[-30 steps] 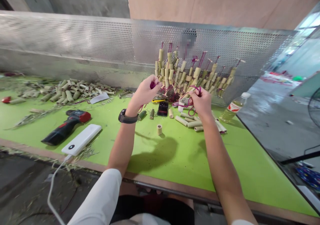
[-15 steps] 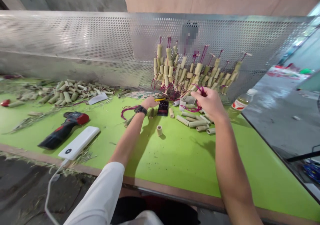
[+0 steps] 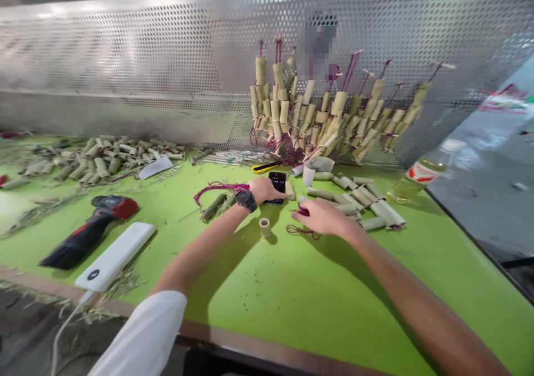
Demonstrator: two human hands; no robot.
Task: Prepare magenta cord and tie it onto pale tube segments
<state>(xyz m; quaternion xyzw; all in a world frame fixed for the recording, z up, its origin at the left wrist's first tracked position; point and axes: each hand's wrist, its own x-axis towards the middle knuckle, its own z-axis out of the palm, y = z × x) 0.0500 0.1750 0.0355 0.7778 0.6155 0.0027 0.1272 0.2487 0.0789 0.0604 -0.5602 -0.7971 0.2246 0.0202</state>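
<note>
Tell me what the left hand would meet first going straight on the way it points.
The black device; the left hand points at it, fingers apparently at its edge, though contact is unclear.

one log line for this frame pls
left hand: touching black phone, grip unclear | right hand: pinches purple cord on green table | between hands: short bamboo ring, upright

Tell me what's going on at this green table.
A person works at the green table among cut bamboo. The left hand rests at a small black phone; the right hand pinches a thin purple cord just above the tabletop. A short bamboo ring stands between the hands, and loose bamboo tubes lie beyond the right one.
</note>
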